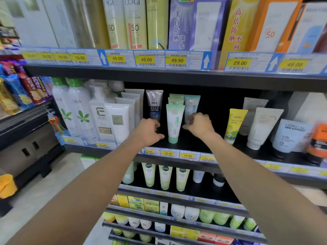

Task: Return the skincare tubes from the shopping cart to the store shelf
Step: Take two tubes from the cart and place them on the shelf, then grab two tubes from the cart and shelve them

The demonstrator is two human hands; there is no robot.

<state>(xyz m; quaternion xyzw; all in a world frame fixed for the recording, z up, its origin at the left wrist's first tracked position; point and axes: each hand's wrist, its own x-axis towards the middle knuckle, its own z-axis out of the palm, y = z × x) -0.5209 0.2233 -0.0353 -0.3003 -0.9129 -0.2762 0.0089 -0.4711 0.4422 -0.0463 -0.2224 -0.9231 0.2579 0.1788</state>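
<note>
A white-and-green skincare tube (174,122) stands cap-down on the black middle shelf (192,145), free between my two hands. My left hand (150,132) sits just left of it with loosely curled fingers, covering the base of a grey MEN tube (154,105), and holds nothing. My right hand (200,125) is just right of the green tube, its thumb pointing at it. Its fingers curl over the lower part of a pale blue tube (192,106); whether they grip it is hidden. More green tubes (176,99) stand behind.
White tubes and bottles (99,114) crowd the shelf's left. A yellow kids' tube (235,124) and L'Oreal tubes (290,133) stand on the right. Boxed sunscreens fill the shelf above, more tubes the shelves below. A yellow plastic object (6,184) sits at the lower left.
</note>
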